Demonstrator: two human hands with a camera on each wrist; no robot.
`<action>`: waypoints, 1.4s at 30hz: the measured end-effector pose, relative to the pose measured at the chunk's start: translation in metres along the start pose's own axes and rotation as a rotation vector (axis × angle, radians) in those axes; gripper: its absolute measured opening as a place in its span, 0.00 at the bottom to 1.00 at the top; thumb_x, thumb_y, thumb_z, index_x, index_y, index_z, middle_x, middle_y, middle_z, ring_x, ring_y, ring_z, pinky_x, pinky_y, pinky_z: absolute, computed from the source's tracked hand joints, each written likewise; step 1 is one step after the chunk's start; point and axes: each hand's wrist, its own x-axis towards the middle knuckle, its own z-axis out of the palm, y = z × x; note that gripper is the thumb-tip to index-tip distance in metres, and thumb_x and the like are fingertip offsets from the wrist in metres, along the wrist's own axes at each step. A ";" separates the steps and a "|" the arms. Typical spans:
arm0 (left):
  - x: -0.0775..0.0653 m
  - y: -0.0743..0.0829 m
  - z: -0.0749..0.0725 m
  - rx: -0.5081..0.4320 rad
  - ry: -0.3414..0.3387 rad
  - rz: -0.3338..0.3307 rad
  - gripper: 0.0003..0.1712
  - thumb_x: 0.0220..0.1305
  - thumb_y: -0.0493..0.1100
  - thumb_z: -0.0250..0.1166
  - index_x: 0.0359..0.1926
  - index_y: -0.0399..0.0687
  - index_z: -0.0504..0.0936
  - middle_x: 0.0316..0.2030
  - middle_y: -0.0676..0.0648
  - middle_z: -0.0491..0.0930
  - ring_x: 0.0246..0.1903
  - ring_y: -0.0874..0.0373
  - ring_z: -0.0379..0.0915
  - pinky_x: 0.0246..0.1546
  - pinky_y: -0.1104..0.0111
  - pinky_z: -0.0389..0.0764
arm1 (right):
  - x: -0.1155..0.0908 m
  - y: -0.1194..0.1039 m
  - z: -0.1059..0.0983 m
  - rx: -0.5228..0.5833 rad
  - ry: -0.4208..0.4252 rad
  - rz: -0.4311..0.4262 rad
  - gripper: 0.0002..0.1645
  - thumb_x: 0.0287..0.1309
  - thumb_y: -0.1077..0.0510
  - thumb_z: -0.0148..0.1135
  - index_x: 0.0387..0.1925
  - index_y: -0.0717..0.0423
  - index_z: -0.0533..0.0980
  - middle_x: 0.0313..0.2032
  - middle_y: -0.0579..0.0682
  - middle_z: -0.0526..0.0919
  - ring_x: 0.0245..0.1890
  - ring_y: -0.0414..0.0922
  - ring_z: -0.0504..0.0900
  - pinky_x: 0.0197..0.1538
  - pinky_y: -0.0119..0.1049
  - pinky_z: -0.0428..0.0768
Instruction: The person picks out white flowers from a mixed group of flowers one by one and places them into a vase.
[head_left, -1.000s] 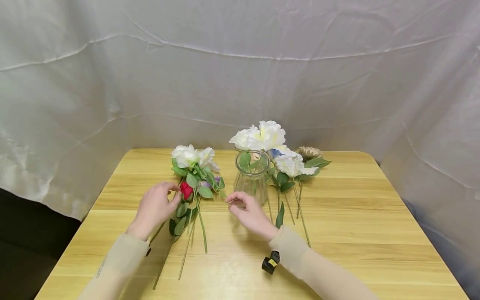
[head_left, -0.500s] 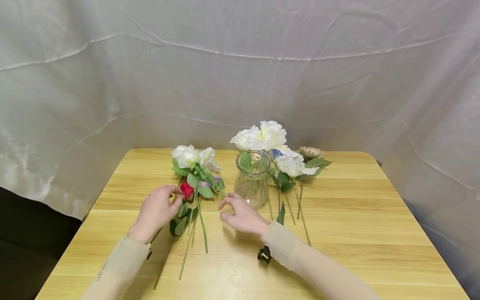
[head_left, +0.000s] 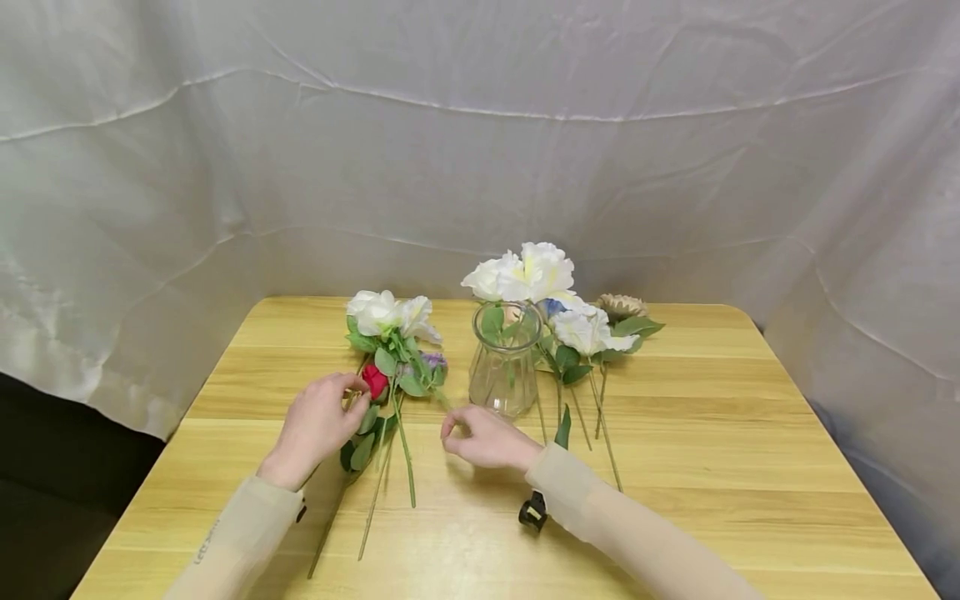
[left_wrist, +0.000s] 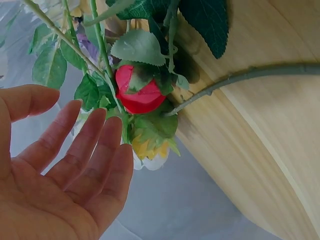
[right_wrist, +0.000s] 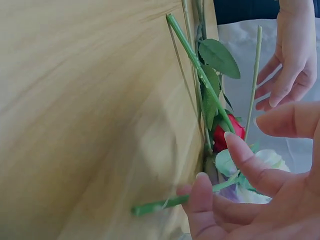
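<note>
My left hand point(head_left: 318, 425) hovers beside the red rose point(head_left: 374, 381), fingers loosely bent and holding nothing; in the left wrist view its fingertips come close to the rose. Leafy stems and white flowers point(head_left: 375, 312) lie around it. My right hand point(head_left: 487, 437), in front of the glass vase point(head_left: 501, 387), pinches the green stem point(right_wrist: 170, 202) of a small purple flower point(head_left: 433, 361). In the right wrist view the stem passes between the fingers, its cut end sticking out past them. Part of the purple flower hides behind leaves.
Right of the vase lie more white flowers point(head_left: 585, 332), a blue flower point(head_left: 552, 307) and a beige flower point(head_left: 618, 307), their stems pointing toward me. Another white bloom point(head_left: 543, 271) shows behind the vase rim. A grey curtain point(head_left: 480, 167) hangs behind the wooden table point(head_left: 712, 467).
My right hand has drawn back and down slightly, its fingers closing on the green stem. The purple flower has turned and shows more. My left hand has barely moved.
</note>
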 end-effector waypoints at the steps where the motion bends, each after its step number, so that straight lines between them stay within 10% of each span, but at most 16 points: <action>1: 0.000 0.000 0.000 -0.003 -0.002 0.001 0.10 0.59 0.40 0.63 0.40 0.41 0.82 0.40 0.40 0.82 0.34 0.46 0.77 0.31 0.55 0.79 | 0.000 0.002 0.000 0.010 -0.007 0.003 0.07 0.56 0.52 0.55 0.36 0.45 0.77 0.46 0.48 0.80 0.34 0.43 0.74 0.41 0.41 0.76; 10: 0.000 0.003 0.005 -0.030 -0.022 -0.012 0.09 0.59 0.41 0.63 0.39 0.43 0.83 0.38 0.42 0.82 0.37 0.46 0.77 0.33 0.53 0.79 | -0.007 0.012 0.000 0.195 -0.056 -0.021 0.09 0.60 0.57 0.56 0.38 0.57 0.77 0.33 0.45 0.80 0.34 0.40 0.77 0.41 0.36 0.78; 19: 0.000 0.001 0.007 -0.051 -0.020 0.003 0.09 0.59 0.41 0.63 0.39 0.42 0.83 0.39 0.42 0.83 0.34 0.47 0.78 0.31 0.55 0.79 | -0.008 0.012 -0.001 0.601 -0.048 0.057 0.21 0.62 0.63 0.54 0.55 0.63 0.63 0.38 0.65 0.81 0.35 0.61 0.79 0.30 0.37 0.78; 29: 0.001 0.000 0.008 -0.074 -0.028 -0.006 0.08 0.60 0.42 0.63 0.38 0.44 0.83 0.38 0.42 0.83 0.36 0.46 0.79 0.33 0.53 0.80 | 0.012 0.009 0.001 0.942 -0.107 0.146 0.30 0.58 0.63 0.57 0.62 0.60 0.61 0.41 0.62 0.82 0.31 0.46 0.79 0.30 0.28 0.76; 42: -0.004 -0.004 0.006 -0.030 -0.043 -0.027 0.11 0.59 0.42 0.62 0.41 0.41 0.83 0.38 0.41 0.83 0.31 0.51 0.77 0.29 0.57 0.79 | 0.043 -0.005 0.008 0.991 -0.128 0.198 0.23 0.65 0.56 0.54 0.58 0.62 0.67 0.44 0.66 0.81 0.28 0.44 0.79 0.26 0.23 0.75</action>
